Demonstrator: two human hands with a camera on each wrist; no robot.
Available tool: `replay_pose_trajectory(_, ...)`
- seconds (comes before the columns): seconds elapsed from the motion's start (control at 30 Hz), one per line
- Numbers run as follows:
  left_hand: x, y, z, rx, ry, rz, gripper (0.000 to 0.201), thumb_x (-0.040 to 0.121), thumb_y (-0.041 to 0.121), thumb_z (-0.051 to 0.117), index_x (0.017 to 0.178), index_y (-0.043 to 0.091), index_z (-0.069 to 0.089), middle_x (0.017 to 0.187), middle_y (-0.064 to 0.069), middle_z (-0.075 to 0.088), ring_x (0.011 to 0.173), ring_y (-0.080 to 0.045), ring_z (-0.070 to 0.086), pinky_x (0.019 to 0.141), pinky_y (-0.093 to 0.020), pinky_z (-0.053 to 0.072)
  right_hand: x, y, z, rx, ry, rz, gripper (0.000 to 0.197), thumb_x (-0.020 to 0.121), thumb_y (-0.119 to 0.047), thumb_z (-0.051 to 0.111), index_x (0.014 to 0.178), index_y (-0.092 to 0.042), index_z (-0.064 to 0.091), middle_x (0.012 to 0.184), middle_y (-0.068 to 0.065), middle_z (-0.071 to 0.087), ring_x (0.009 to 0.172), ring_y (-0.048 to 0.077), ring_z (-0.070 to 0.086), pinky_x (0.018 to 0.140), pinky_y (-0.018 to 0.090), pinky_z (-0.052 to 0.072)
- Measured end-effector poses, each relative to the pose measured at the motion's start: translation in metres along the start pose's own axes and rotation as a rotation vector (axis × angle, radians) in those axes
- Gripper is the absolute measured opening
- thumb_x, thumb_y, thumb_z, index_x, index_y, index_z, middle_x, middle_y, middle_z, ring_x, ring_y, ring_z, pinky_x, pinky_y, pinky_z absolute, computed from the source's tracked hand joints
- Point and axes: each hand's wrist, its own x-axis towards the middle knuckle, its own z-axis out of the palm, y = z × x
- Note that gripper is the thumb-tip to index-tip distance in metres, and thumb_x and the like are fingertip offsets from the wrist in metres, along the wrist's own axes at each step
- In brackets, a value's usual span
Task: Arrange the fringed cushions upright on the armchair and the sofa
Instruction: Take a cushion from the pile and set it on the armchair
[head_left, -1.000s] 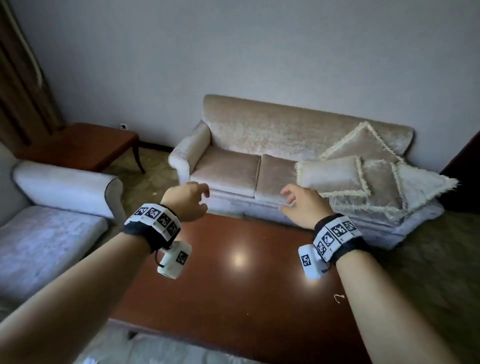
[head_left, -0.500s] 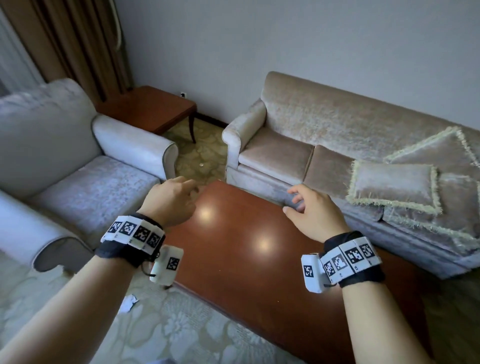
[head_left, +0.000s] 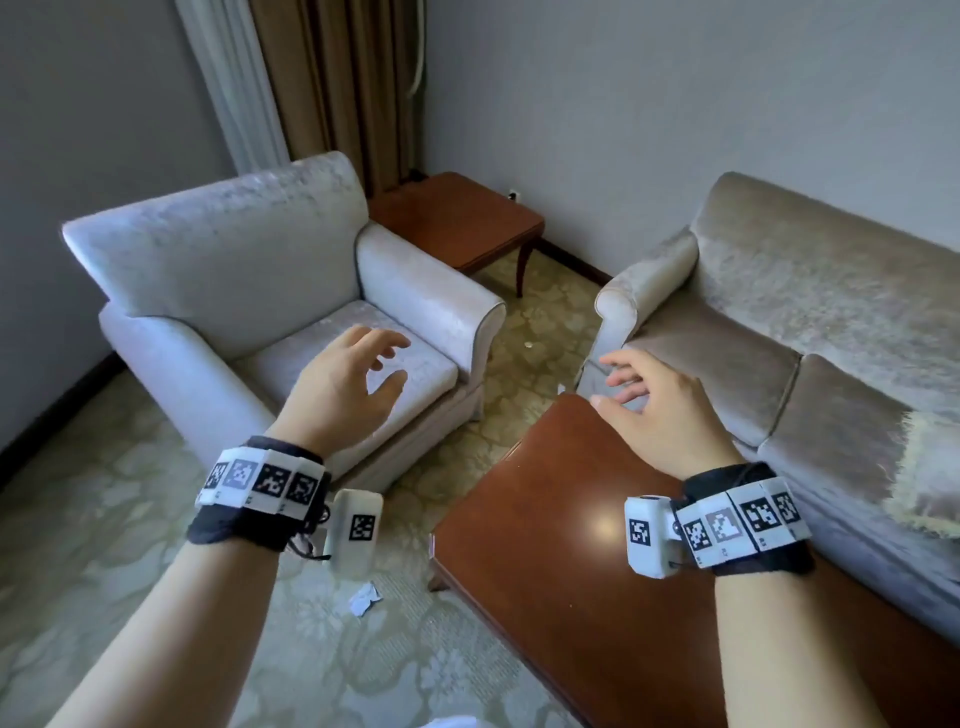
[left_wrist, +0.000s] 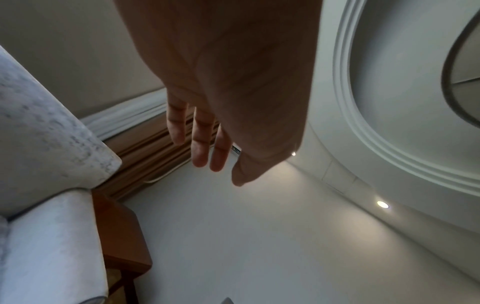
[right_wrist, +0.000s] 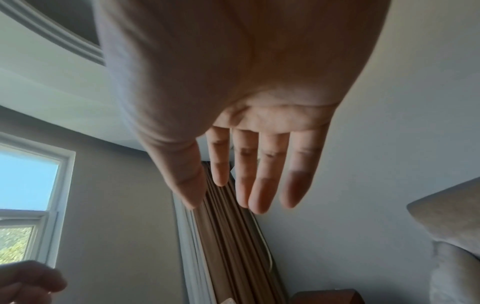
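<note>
A pale grey armchair (head_left: 270, 291) stands at the left with a bare seat. The beige sofa (head_left: 810, 312) runs along the right wall. Only a fringed corner of one cushion (head_left: 930, 483) shows at the right edge, lying on the sofa seat. My left hand (head_left: 358, 379) hovers in front of the armchair seat with relaxed, spread fingers and holds nothing. My right hand (head_left: 649, 400) floats above the far corner of the coffee table, fingers straight and empty. The wrist views show the left hand (left_wrist: 207, 148) and the right hand (right_wrist: 249, 176) open against the wall and ceiling.
A glossy brown coffee table (head_left: 649, 597) fills the lower right, close to the sofa front. A small wooden side table (head_left: 457, 218) sits in the corner between armchair and sofa. Brown curtains (head_left: 337, 78) hang behind. A paper scrap (head_left: 363, 597) lies on the patterned carpet.
The view has swung left from the sofa toward the armchair. The cushion pile has slid almost out of frame on the right. Both hands stay raised and empty.
</note>
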Motion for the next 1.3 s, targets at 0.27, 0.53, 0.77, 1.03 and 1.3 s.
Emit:
replay_pose_trajectory(0.27,0.066,-0.094,-0.026,0.024,0.154,-0.059,0.035,0.09,0.036,0.049,0.121,0.021,0.054,0.1,0.005,0.055,0.083,-0.014,0.057,0.076,-0.042,0.052,0.117,0.002,0.048,0.017,-0.035,-0.084,0.037,0.08,-0.028,0.073,0.114,-0.032,0.059,0.096,-0.009,0.066,0.084,0.007,0.065,0.074,0.034,0.055)
replay_pose_trajectory(0.53,0.15,-0.152,-0.037,0.125,0.195,-0.139,0.038,0.09,0.018,0.061,0.127,0.015,0.052,0.106,-0.003,0.056,0.087,-0.015,0.057,0.075,-0.038,0.053,0.258,-0.005,0.108,0.132,-0.081,-0.181,0.038,0.081,-0.027,0.072,0.116,-0.029,0.058,0.098,-0.008,0.066,0.085,0.007,0.064,0.072,0.039,0.058)
replay_pose_trajectory(0.77,0.238,-0.217,-0.011,0.138,0.113,-0.171,0.036,0.09,0.031,0.055,0.125,0.023,0.052,0.102,0.005,0.054,0.083,-0.015,0.059,0.073,-0.038,0.051,0.363,-0.006,0.163,0.11,-0.16,-0.174,0.04,0.082,-0.031,0.07,0.119,-0.03,0.056,0.101,-0.011,0.064,0.087,0.005,0.062,0.073,0.036,0.057)
replay_pose_trajectory(1.03,0.395,-0.284,0.039,0.241,-0.127,0.052,0.04,0.09,0.04,0.047,0.125,0.023,0.053,0.1,0.001,0.058,0.084,-0.023,0.062,0.068,-0.039,0.052,0.459,0.028,0.18,0.052,-0.011,0.019,0.038,0.082,-0.029,0.07,0.117,-0.033,0.057,0.096,-0.012,0.064,0.086,0.006,0.062,0.074,0.04,0.056)
replay_pose_trajectory(1.3,0.548,-0.261,0.139,0.155,-0.287,0.263,0.039,0.09,0.04,0.047,0.126,0.024,0.051,0.1,0.0,0.061,0.088,-0.024,0.061,0.073,-0.042,0.051,0.502,0.085,0.159,-0.03,0.119,0.243,0.035,0.084,-0.036,0.068,0.117,-0.033,0.056,0.099,-0.011,0.065,0.089,0.008,0.063,0.077,0.036,0.054)
